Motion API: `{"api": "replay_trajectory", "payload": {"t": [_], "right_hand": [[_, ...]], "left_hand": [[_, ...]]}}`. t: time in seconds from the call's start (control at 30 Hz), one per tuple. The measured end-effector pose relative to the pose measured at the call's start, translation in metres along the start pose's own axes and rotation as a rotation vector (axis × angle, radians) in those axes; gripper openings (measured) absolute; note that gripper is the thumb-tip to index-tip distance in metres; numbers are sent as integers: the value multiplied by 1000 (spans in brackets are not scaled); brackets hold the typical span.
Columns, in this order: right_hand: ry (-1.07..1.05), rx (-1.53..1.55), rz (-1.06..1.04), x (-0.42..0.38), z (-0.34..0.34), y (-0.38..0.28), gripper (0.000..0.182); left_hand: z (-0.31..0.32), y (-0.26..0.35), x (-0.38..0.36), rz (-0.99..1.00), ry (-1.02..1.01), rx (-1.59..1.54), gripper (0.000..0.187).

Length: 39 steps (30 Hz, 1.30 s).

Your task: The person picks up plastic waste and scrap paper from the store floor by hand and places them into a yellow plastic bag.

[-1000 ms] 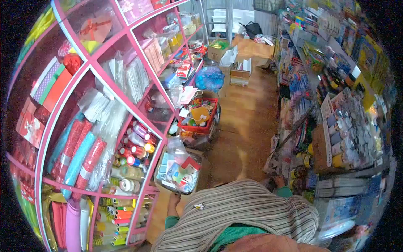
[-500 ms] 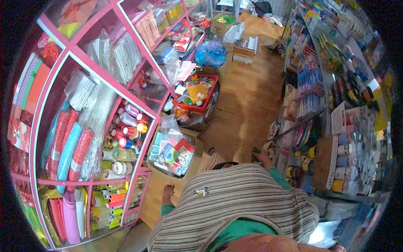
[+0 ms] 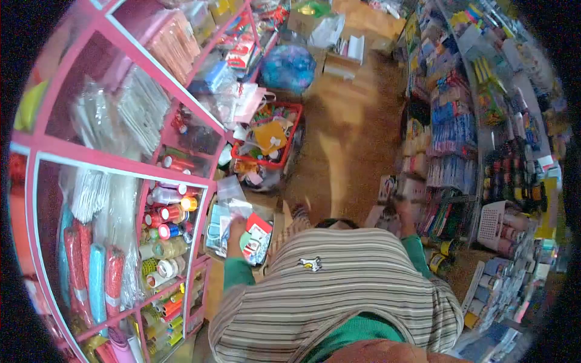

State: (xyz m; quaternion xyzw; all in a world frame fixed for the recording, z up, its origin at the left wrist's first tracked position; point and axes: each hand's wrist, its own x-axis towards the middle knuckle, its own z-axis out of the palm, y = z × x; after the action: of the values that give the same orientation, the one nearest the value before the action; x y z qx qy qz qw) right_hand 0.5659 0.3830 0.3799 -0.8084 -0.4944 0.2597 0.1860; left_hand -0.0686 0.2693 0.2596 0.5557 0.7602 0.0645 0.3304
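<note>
My left hand [image 3: 236,237] is over the left edge of a cardboard box [image 3: 277,225] holding packets, a red card and plastic bags; its fingers are blurred, and no held object can be made out. On the right, my right hand [image 3: 404,213] hangs beside the lower shelf goods, near a small dark-and-white item [image 3: 386,189]. Blur hides its fingers and anything in them. Both arms have green sleeves, and a striped garment [image 3: 339,272] covers my body between them.
Pink shelving [image 3: 121,158] with rolls and packets stands left. Past the box is a red basket [image 3: 301,124] of mixed items, then a blue bag [image 3: 288,68] and an open carton [image 3: 341,65]. Stocked shelves [image 3: 451,139] line the right side of the wooden floor [image 3: 339,169].
My left hand has risen and moved forward to the box. My right hand has shifted slightly right and up. The view has turned, so the left shelving looks nearer and lower.
</note>
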Motion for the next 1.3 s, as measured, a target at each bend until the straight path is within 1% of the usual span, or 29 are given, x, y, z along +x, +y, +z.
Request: {"api": "replay_trajectory", "payload": {"t": [0.03, 0.07, 0.1, 0.17, 0.2, 0.27, 0.3, 0.37, 0.4, 0.47, 0.53, 0.57, 0.6, 0.63, 0.7, 0.73, 0.8, 0.83, 0.87, 0.9, 0.93, 0.97, 1.03, 1.07, 1.1, 1.13, 1.17, 1.23, 1.3], "right_hand": [[-15, -6, 25, 4, -8, -6, 46], [-80, -27, 39, 10, -8, 0, 47], [-145, -50, 51, 16, -9, 6, 48], [-229, -98, 86, 21, -8, 21, 49], [-236, -113, 102, 17, -2, 34, 49], [-238, -144, 157, 1, 9, 70, 48], [-249, -156, 191, -9, 14, 87, 48], [-260, -170, 254, -16, 20, 113, 48], [-262, -171, 273, -14, 24, 123, 47], [-268, -167, 281, 6, 29, 135, 47], [-269, -157, 249, 47, 30, 135, 46], [-260, -142, 231, 73, 30, 133, 46], [-255, -140, 205, 101, 27, 131, 46], [-246, -142, 178, 131, 21, 127, 46], [-225, -149, 114, 203, 10, 108, 45], [-196, -157, 77, 234, 0, 103, 45], [-131, -195, -6, 314, -10, 83, 44], [-91, -216, -36, 353, -11, 76, 44], [-55, -243, -62, 395, -8, 74, 44], [-68, -249, -72, 432, 6, 81, 44], [-33, -199, -70, 454, -10, 48, 43], [25, -151, -64, 458, -32, -2, 42], [57, -102, -46, 472, -48, -69, 40], [40, -72, -60, 481, -47, -91, 39], [-33, -16, -116, 494, -34, -94, 39], [-109, 44, -167, 509, -21, -94, 39], [-256, 160, -257, 519, -7, -91, 39], [-292, -10, -444, 523, 8, -95, 40], [-455, 332, -348, 541, 56, -41, 46]], "left_hand": [[-22, 26, 8, -96, -17, -97, 32], [-50, 65, 21, -198, -30, -189, 32], [-51, 74, 35, -197, 105, -305, 31], [-26, 49, 84, 11, 227, -300, 25], [-30, 62, 97, 14, 219, -291, 25], [-32, 94, 108, -140, 101, -421, 27], [-29, 98, 114, -141, 83, -407, 27], [-21, 103, 128, 184, 86, -61, 25], [-19, 115, 132, -95, -55, -390, 24], [-17, 132, 140, 25, 30, -330, 22], [-40, 181, 144, -11, 9, -166, 22], [-26, 172, 156, 0, 102, -167, 22], [-28, 188, 162, -141, 41, -366, 24], [-33, 195, 175, -38, -78, 7, 26], [-12, 193, 202, -141, -33, -397, 26], [-18, 217, 218, -129, -18, -402, 26], [-27, 264, 248, -58, 136, -141, 24], [-29, 283, 260, -65, 143, -145, 24], [-29, 301, 272, -41, 171, -296, 24], [-30, 322, 281, -21, 200, -446, 25], [-44, 357, 278, -27, 152, -379, 26], [-52, 385, 270, -40, 163, -389, 26], [-65, 428, 273, -41, 49, -405, 27], [-47, 416, 281, 171, 205, -327, 28], [-44, 414, 282, 167, 217, -331, 28], [-41, 413, 284, 30, 137, -261, 29], [-37, 410, 284, -105, 55, -190, 30], [9, 340, 300, -115, -52, 74, 30], [27, 307, 305, -156, -121, 121, 29]]}}
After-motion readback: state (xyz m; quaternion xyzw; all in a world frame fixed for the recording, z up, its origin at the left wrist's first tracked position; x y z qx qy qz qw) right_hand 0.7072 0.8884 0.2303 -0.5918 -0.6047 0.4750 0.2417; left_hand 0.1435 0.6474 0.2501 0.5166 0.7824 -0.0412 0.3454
